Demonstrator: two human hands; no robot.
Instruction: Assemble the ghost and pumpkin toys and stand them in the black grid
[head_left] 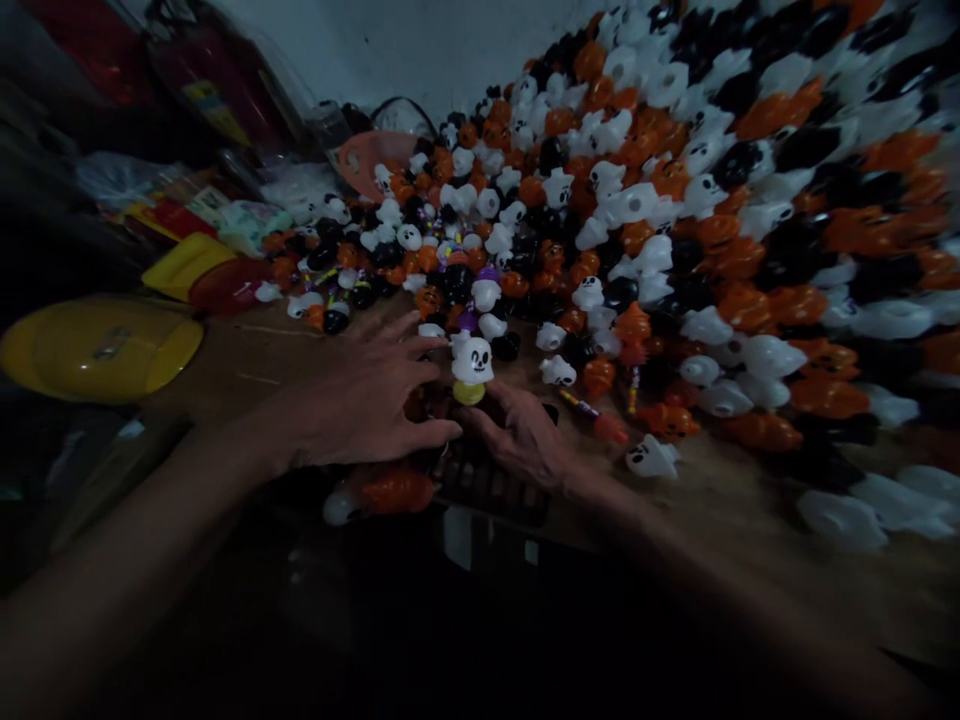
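A white skull-faced figure (472, 358) stands upright on a yellow base (469, 392) between the hands. My right hand (521, 435) has its thumb and fingertips closed at the right and lower side of that base. Palm down, my left hand (360, 395) reaches in from the left, its fingers spread and its thumb pointing at the base; it holds nothing that shows. Beneath the hands is a dark slotted tray (495, 490), partly covered. An orange piece (397, 491) with a whitish end lies below my left hand.
A large heap of white, orange and black figures (637, 200) covers the back and right of the brown table (247, 345). On the left are a yellow rounded object (105, 348), a yellow scoop (187, 265) and plastic bags. A salmon-coloured basket (375, 160) stands behind.
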